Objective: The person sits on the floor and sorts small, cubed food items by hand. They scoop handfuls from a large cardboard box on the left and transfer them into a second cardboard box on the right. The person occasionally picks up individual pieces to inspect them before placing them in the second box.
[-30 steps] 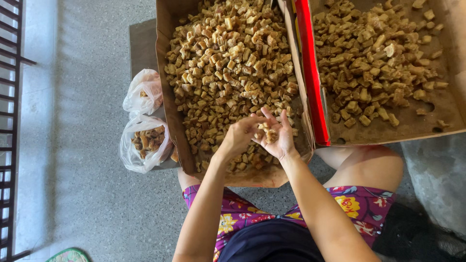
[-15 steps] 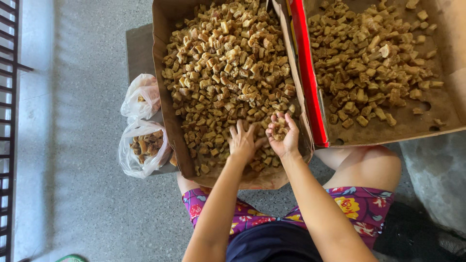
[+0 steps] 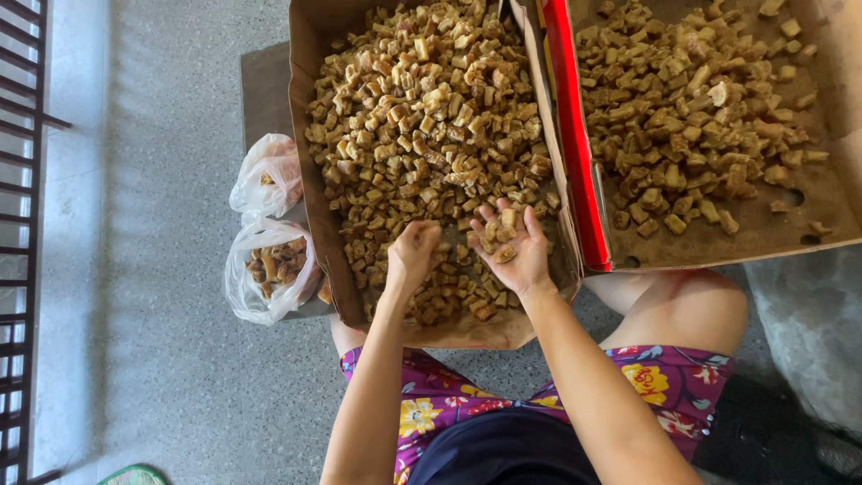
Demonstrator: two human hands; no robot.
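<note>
A cardboard box [image 3: 316, 193] full of small golden-brown fried chunks [image 3: 431, 117] rests across my knees. My right hand [image 3: 512, 256] lies palm up over the near end of the box and cups several chunks. My left hand [image 3: 411, 256] hovers just left of it, fingers curled down over the pile; whether it holds any pieces I cannot tell. A second cardboard box [image 3: 718, 247] with a red edge stands to the right, with a thinner layer of the same chunks [image 3: 691, 117].
Two clear plastic bags lie on the grey floor left of the box: the nearer one [image 3: 269, 274] holds brown chunks, the farther one [image 3: 265, 175] looks almost empty. A dark metal railing [image 3: 22, 224] runs along the far left.
My right hand has turned palm up and lifted out of the pile with chunks in it. My left hand has drawn back and curled beside it.
</note>
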